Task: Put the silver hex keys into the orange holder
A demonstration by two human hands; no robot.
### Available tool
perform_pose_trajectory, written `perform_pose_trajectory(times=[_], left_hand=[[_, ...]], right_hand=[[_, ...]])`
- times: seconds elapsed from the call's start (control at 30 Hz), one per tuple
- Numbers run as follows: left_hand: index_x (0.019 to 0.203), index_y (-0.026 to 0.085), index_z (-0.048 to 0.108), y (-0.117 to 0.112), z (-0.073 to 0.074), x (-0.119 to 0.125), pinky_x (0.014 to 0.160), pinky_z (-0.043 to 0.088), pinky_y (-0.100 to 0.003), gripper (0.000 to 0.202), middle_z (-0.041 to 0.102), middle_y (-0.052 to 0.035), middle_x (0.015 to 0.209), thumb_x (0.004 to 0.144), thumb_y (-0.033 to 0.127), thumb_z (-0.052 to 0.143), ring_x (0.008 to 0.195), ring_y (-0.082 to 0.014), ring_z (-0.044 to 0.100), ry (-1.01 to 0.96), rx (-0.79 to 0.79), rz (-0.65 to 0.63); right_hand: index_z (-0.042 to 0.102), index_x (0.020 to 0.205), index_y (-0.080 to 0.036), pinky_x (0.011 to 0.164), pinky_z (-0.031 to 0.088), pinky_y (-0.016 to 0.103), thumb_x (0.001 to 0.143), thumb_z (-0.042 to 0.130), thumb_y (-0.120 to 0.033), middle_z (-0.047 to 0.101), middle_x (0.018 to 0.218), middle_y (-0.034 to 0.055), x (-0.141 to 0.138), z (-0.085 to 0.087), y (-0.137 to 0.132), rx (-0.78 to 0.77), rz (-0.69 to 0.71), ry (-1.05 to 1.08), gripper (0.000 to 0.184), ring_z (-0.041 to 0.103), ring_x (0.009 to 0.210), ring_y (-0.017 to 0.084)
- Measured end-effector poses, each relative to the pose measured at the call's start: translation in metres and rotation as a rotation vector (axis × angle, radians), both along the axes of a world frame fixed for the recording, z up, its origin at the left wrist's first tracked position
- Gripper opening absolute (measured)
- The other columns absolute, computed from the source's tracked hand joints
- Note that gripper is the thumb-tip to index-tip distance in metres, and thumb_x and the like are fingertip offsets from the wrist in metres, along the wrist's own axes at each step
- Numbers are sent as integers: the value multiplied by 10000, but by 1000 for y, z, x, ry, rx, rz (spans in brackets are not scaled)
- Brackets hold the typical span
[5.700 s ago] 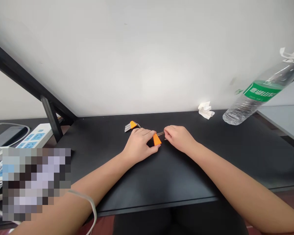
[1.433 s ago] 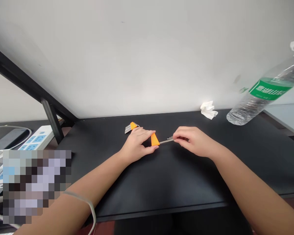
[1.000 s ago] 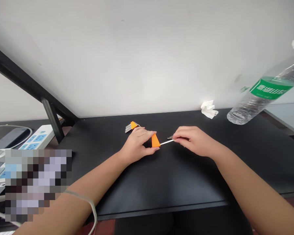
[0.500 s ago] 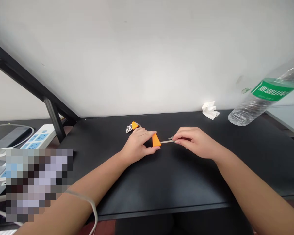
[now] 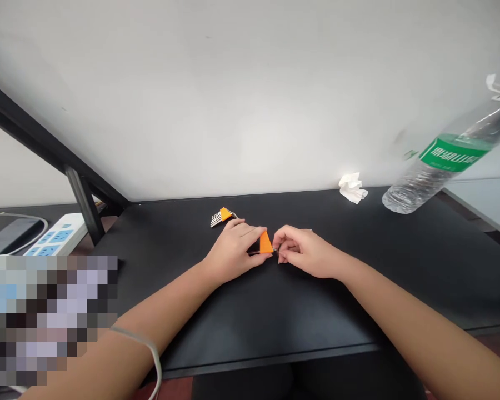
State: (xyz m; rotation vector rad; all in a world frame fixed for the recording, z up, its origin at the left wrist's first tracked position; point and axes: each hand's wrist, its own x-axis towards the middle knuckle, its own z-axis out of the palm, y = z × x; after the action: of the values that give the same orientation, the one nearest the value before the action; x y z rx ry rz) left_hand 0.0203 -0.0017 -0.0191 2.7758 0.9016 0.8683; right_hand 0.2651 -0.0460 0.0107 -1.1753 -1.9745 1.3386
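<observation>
My left hand (image 5: 235,249) rests on the black table (image 5: 275,300) with its fingers closed around an orange hex-key holder (image 5: 265,243). Right beside the holder, my right hand (image 5: 300,253) is curled with thumb and fingers pinched at its right edge; what they pinch is hidden. A second orange holder with several metal hex keys (image 5: 221,216) lies just behind my left hand.
A crumpled white tissue (image 5: 351,188) lies at the back right near the wall. A clear water bottle with a green label (image 5: 444,161) leans at the far right. A white power strip (image 5: 54,240) and cables sit left of a black frame leg (image 5: 82,206).
My right hand has moved left from the end of the drawn-out key up against the orange holder. The long metal key that stuck out is no longer visible.
</observation>
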Motion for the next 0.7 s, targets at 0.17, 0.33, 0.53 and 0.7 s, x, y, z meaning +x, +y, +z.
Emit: perform_pose_trajectory(times=[0.17,0.33,0.53,0.7], left_hand=[[1278,193,624,-1,2,0,1019,495,-489,419,737,-56,923,926,407,706,865,-227,695,53,7,35],[1284,193,614,1,1,-2,842,522,-406,436,681,-24,821,925,428,691,772,-214,643,108,-53,58],[1239,211,634,1,3,-1,705,478,-343,399,609,20,717,930,459,677,659,-186,583,166,-129,48],[1233,233,630,1,2,-1,670,458,-322,380,600,30,693,929,455,680,663,-189,595,153,-141,68]], right_hand=[[670,997,-207,772,494,319,944,568,-196,677,1040,62,32,10,9,406,-22,-376,116,648,868,181],[751,970,-214,714,466,306,957,586,-217,641,998,59,58,11,20,419,-12,-634,165,618,835,185],[685,927,-197,733,441,313,955,558,-162,639,998,56,46,1,21,455,-31,-748,135,600,827,187],[658,852,-191,725,416,318,961,510,-148,632,954,61,43,1,20,465,-32,-811,189,573,774,180]])
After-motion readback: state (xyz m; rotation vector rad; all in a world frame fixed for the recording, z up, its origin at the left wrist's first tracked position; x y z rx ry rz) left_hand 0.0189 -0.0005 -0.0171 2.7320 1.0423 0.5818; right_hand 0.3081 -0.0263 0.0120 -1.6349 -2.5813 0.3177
